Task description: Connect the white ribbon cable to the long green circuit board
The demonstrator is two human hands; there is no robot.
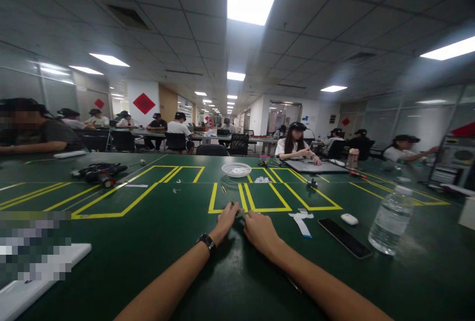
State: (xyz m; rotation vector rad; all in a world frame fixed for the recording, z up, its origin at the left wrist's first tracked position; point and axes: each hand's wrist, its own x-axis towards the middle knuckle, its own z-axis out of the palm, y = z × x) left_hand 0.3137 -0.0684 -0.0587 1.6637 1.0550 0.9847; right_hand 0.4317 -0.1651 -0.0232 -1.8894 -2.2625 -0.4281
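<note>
The bench [148,244] is showing dark green, with yellow tape [98,215] tracing rectangular outlines. Toward its far edge a basket [236,174] is showing perforated white; nearer the front edge a slender piece [223,189] is glinting gold. Toward the right edge a phone [344,238] is showing black.

water bottle [390,221], black phone [344,238], white earbud case [349,219]
</note>
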